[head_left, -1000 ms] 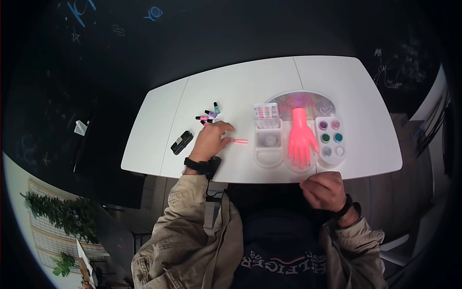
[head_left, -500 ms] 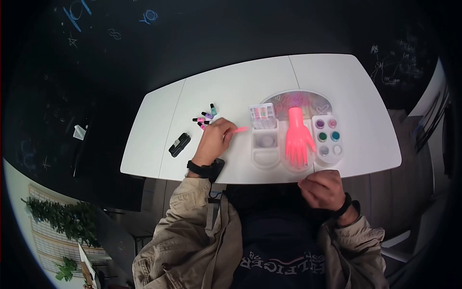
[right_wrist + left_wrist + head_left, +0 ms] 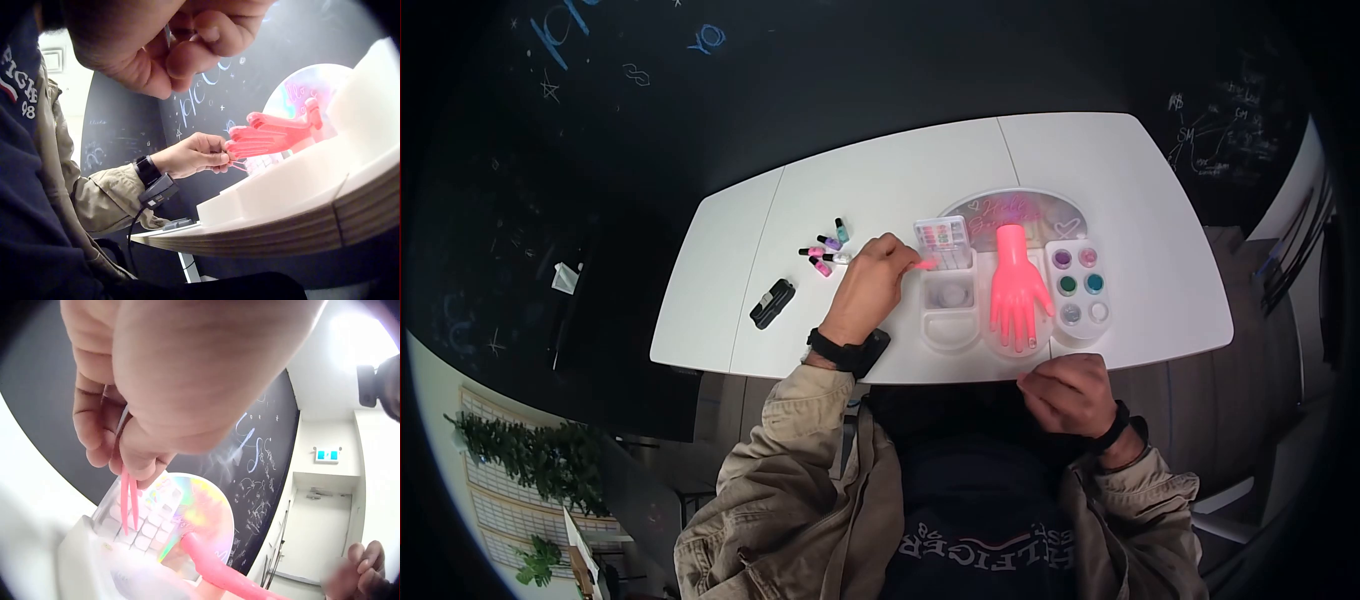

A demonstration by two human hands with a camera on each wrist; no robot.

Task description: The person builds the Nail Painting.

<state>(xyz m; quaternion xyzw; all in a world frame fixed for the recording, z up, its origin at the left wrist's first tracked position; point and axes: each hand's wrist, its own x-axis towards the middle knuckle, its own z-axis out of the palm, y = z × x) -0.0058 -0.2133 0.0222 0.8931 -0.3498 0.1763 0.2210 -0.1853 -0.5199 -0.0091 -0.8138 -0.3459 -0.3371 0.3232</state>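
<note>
Pinching pink tweezers (image 3: 125, 495) with the fingers of the left hand (image 3: 865, 292), now moved nearer the clear box (image 3: 942, 240) just past those fingers. Curling the right hand (image 3: 1072, 395) near the pink model hand (image 3: 1018, 288), but can't tell if holding anything.

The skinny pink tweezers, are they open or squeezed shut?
Slightly open. The left wrist view shows a gap between the tips of the skinny pink tweezers, pinched by the left hand.
</note>
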